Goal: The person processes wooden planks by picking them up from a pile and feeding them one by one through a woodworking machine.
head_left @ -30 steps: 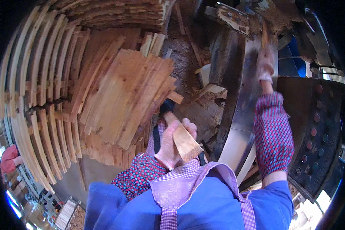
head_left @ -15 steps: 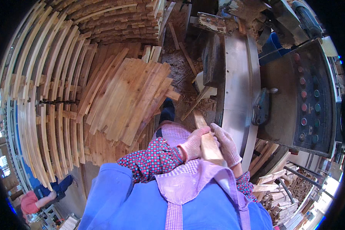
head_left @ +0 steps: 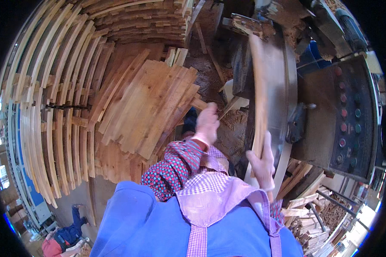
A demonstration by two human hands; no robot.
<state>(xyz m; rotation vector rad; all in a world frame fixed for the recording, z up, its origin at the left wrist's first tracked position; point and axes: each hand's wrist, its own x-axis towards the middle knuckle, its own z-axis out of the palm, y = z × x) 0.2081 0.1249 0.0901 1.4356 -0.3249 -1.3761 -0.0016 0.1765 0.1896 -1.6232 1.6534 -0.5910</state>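
Note:
A long wooden strip point(head_left: 258, 94) lies lengthwise along the metal machine table point(head_left: 291, 85), slightly smeared by motion. My right hand point(head_left: 263, 167), in a pale glove, grips the strip near its close end, thumb on the left side and fingers along the right. My left hand point(head_left: 207, 124), also gloved, is off the strip. It is raised beside the right edge of a stack of planed boards point(head_left: 154, 107), close to a board end point(head_left: 198, 104) that juts out. Blur hides how its fingers are set and whether it touches that board.
A dark control panel point(head_left: 349, 120) with coloured buttons stands right of the machine table, next to a lever clamp point(head_left: 295, 124). Tall racks of wooden strips point(head_left: 51, 85) fill the left. Offcuts point(head_left: 311, 227) are piled at lower right. Another person point(head_left: 64, 240) bends at lower left.
The strip went from between both hands in front of me to the machine table, forward and right. My left hand let go and moved forward and slightly left, towards the board stack.

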